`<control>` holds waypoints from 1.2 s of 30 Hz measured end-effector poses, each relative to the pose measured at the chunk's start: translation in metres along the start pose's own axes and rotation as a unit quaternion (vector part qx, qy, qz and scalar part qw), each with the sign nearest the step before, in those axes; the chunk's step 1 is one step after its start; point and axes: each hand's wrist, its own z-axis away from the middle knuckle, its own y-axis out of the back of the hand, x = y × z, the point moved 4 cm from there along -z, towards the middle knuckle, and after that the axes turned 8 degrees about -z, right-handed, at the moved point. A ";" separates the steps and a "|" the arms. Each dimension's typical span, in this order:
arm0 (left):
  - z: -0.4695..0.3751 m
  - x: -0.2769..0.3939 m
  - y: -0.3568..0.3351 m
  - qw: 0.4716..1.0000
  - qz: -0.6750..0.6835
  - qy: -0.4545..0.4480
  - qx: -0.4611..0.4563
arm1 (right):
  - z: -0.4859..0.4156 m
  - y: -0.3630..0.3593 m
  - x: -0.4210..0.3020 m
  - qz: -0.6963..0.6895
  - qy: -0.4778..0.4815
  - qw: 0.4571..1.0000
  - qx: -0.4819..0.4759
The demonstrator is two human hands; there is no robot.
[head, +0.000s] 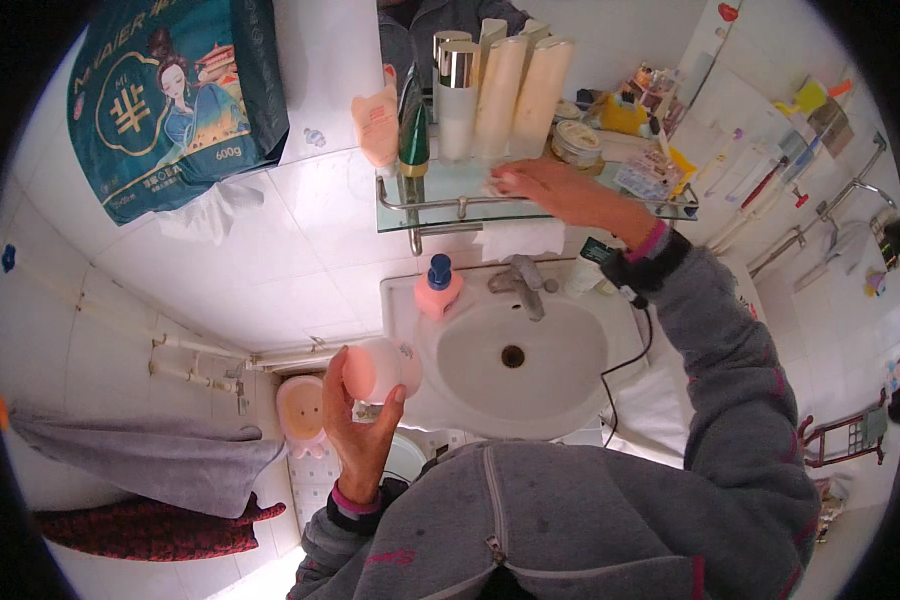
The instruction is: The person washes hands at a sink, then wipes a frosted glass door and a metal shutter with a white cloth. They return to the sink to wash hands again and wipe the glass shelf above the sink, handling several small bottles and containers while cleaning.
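My left hand (364, 424) grips a pink and white jar (382, 369) by its sides, left of the white washbasin (521, 375). Over the glass shelf (457, 214) my right hand (555, 191) reaches in, fingertips bent down on a small whitish cloth or tissue (499, 180). Behind those fingers stand a silver-capped bottle (457, 105), cream-coloured bottles (536, 97) and a round jar (577, 142). A green tube (414, 139) and a peach-coloured pouch (376, 124) are at the shelf's left end.
A pink pump bottle (439, 289) stands on the basin's rim beside the faucet (525, 281); a white tube (589, 270) is to its right. A teal tissue pack (180, 112) hangs at upper left. Towels (150, 457) hang at left. A black cable (607, 382) runs from the right cuff.
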 end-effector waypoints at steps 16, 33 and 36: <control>-0.050 0.063 -0.014 0.994 -0.037 -0.098 -0.041 | -0.018 -0.024 -0.006 -0.013 -0.014 0.999 -0.043; -0.210 0.130 -0.118 0.941 -0.236 -0.230 -0.082 | 0.066 0.051 0.025 0.155 -0.081 0.983 0.057; -0.216 0.126 -0.136 0.931 -0.276 -0.221 -0.093 | 0.053 0.037 0.014 0.145 -0.007 0.986 0.076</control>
